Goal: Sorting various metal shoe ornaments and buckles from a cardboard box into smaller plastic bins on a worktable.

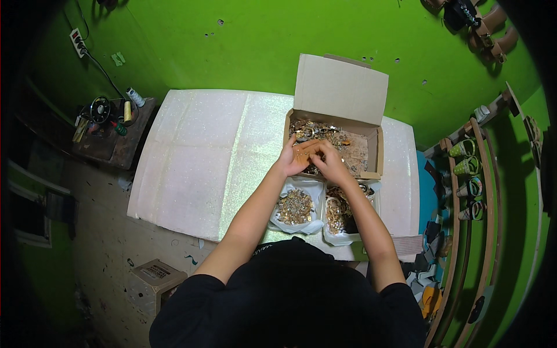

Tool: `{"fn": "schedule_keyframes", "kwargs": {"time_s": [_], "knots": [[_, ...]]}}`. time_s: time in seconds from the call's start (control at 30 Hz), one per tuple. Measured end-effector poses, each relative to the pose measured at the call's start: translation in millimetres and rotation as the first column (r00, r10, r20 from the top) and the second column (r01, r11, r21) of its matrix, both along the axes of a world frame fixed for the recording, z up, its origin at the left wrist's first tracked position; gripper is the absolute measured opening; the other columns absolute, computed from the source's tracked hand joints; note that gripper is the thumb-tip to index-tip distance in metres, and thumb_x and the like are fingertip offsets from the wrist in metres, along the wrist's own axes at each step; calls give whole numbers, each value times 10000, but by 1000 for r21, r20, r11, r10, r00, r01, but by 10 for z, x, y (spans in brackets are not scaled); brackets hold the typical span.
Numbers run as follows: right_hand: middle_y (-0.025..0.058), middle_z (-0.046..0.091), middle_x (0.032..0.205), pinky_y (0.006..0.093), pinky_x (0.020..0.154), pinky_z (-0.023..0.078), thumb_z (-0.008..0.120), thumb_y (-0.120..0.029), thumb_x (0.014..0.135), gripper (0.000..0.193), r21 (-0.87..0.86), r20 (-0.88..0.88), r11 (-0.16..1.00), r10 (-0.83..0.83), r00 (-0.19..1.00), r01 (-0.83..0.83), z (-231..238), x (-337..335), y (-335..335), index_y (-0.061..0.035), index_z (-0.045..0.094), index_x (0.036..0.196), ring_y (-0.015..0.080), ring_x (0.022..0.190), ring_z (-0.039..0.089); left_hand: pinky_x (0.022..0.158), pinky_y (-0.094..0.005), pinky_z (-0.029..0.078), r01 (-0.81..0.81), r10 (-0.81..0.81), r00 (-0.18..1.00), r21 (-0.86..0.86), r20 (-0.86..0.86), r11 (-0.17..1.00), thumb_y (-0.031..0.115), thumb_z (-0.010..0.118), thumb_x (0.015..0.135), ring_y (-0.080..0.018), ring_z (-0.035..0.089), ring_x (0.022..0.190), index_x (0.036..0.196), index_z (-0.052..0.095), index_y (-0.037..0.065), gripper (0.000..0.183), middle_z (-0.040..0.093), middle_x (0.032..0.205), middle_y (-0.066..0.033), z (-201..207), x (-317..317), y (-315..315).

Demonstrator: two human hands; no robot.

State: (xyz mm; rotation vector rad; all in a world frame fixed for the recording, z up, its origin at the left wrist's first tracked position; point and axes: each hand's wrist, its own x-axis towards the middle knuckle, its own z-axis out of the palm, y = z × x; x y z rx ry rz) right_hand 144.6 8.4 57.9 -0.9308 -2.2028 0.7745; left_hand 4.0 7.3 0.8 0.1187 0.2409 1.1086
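My left hand is palm up with its fingers stretched out, over the near left part of an open cardboard box. Small specks seem to lie on its palm, too tiny to name. My right hand is beside it, fingertips pinched together at the left palm; what they hold is hidden. Inside the box, small gold and silver metal-looking pieces are heaped toward the far left. Nearer me stands a tub lined with a white plastic bag, full of similar shiny bits. My right forearm partly covers a white container of gold-coloured pieces.
The box's raised lid leans back near the green wall. A pale glittery sheet covers the table. At left a sewing machine part and thread spools stand on a dark table. Sandals hang on a wooden rack at right.
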Motion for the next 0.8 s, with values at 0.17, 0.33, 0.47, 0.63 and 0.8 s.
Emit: {"fn": "schedule_keyframes", "kwargs": {"time_s": [0.17,0.33,0.47,0.63,0.8], "knots": [[99,526,756,280,701,403,578,-118,671,125,-371,180,898,320,930,-237,52,143,-283,-7,573,728,210,745,512,943,-363,278,39,-39,999,67,6,997,472,159,847,-273,303,1168,1213,256,-50,646,302,1253,-193,68,-46,-39],[88,548,724,287,681,416,589,-106,655,109,-182,222,958,259,940,-221,78,156,-261,-34,600,737,217,738,534,933,-357,291,37,-37,999,75,-1,997,479,154,844,-272,330,1147,1204,267,-59,657,322,1239,-192,86,-17,-35],[125,518,838,323,714,413,570,-73,658,115,63,133,998,1,991,-10,111,48,-106,-22,584,761,270,798,513,852,-327,363,21,-19,999,34,-38,999,515,155,831,-255,421,1064,1184,298,-65,693,385,1191,-190,10,-11,-8],[109,497,832,337,704,416,587,-81,644,122,286,218,958,-67,974,2,154,-148,20,-24,576,751,269,810,495,795,-333,381,19,-20,999,50,30,999,512,185,832,-233,484,920,1121,389,-41,657,492,1025,-145,-156,-54,19],[69,485,763,327,649,419,611,-101,604,114,418,365,901,-48,930,-117,82,-167,104,-45,588,701,231,759,487,857,-351,348,28,-27,1000,25,-11,999,480,174,843,-237,478,949,1089,414,-20,607,507,999,-129,-62,-21,-16]]}}
